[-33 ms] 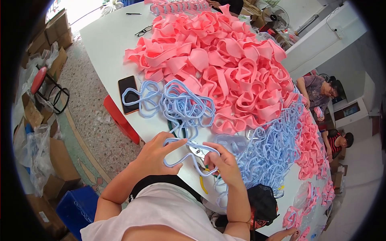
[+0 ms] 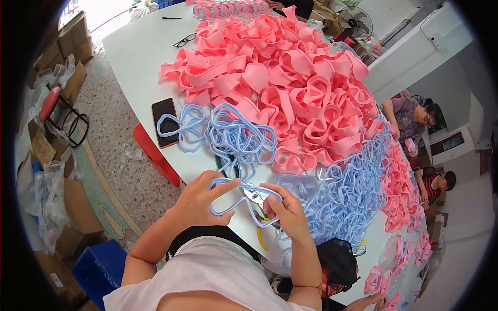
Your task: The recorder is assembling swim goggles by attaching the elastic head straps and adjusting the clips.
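Over the table [image 2: 129, 72], the left hand [image 2: 207, 196], thumb and finger spread, carries a blue loop's [image 2: 253, 187] 9 o'clock side; the right hand [image 2: 286, 211] pinches 3 o'clock. It looks mid-work; the 12 o'clock bunch [image 2: 233, 137] may be done, the 3 o'clock heap [image 2: 345, 192] left.

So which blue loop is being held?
The loop spread between the left hand and right hand; the other loops lie unheld on the table.

Blue loop [image 2: 254, 187] between left hand [image 2: 199, 196] and right hand [image 2: 288, 211]
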{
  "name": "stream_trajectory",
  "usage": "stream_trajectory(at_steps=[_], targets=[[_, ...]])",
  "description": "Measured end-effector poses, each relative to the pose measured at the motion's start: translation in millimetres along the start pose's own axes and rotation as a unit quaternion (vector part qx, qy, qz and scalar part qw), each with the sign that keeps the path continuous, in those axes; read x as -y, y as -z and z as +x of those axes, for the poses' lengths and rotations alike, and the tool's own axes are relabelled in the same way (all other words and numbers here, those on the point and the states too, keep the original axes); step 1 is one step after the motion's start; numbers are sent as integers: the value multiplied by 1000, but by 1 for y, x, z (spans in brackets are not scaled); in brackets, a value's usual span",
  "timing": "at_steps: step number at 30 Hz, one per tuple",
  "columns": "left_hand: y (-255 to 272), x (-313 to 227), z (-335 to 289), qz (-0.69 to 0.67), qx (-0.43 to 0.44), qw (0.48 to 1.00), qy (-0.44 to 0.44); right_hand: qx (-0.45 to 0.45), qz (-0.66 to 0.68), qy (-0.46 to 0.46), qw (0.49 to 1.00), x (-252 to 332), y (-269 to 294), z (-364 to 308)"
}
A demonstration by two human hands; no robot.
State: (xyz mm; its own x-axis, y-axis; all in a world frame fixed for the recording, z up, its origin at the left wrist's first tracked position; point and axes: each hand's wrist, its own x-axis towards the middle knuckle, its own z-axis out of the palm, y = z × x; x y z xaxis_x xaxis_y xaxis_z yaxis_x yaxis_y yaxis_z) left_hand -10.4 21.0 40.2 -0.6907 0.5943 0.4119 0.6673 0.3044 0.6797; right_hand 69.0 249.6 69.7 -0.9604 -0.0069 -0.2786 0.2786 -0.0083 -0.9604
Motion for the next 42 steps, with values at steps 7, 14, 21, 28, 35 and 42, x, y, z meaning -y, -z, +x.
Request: stream_trajectory(at_steps=[7, 14, 21, 28, 35, 42], targets=[[8, 1, 13, 92, -72, 986, -115, -59, 34, 96, 993, -15, -3, 10], [0, -1, 35, -163, -50, 977, 125, -107, -101, 185, 972, -17, -4, 10], [-15, 4, 37, -246, -65, 955, 151, -121, -191, 248, 942, -19, -4, 9], [-18, 5, 42, -225, -55, 954, 189, -132, -250, 296, 912, -16, -5, 14], [-28, 8, 41, -333, -99, 921, 176, -136, -217, 232, 938, -13, 3, 8], [-33, 37, 18, -457, -58, 853, 245, -304, -451, 169, 822, -22, 80, 57]])
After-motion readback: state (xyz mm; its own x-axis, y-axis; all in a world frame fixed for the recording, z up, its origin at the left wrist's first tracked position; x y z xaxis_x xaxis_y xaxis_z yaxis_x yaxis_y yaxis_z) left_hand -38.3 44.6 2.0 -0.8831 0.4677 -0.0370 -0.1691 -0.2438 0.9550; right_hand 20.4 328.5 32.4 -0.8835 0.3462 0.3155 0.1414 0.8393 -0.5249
